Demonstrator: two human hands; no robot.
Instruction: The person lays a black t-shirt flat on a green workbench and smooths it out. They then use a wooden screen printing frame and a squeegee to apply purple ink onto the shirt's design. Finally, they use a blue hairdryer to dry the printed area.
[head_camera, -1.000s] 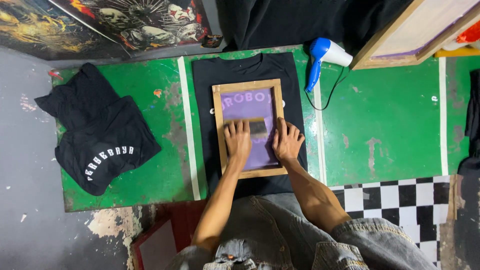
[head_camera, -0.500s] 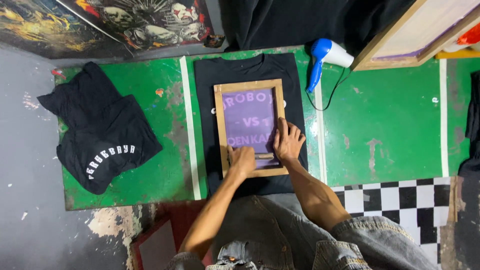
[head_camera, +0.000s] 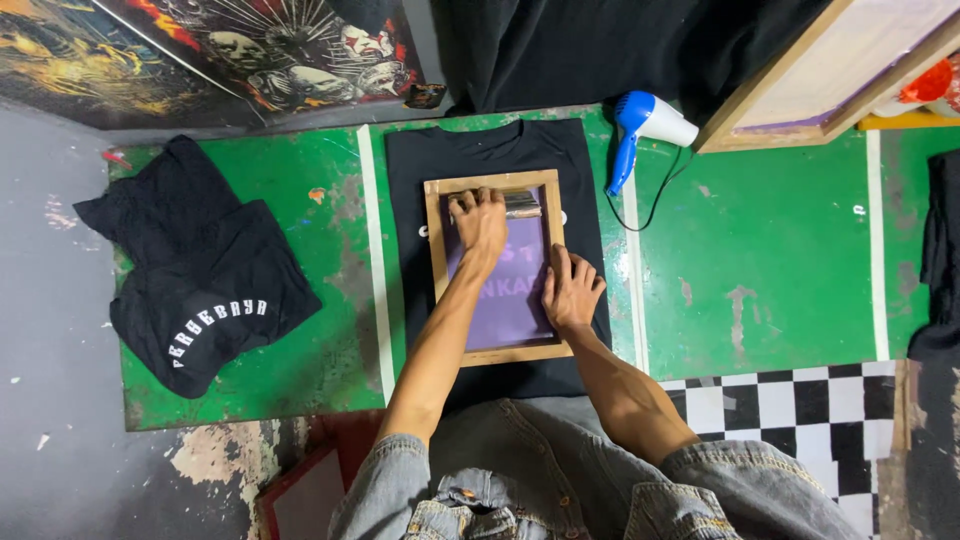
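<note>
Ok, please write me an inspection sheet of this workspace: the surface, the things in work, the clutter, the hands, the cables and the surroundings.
Surface: green board with pale stripes, paint worn in patches.
Things in work: wooden screen frame with purple mesh lies on a black shirt; a squeegee sits at its far end.
Clutter: folded black shirts at the left, one with white lettering.
Hands: left hand grips the squeegee; right hand presses flat on the frame's right rail.
Cables: black cord from a blue and white hair dryer.
Surroundings: painted artwork, another frame, checkered floor.
</note>
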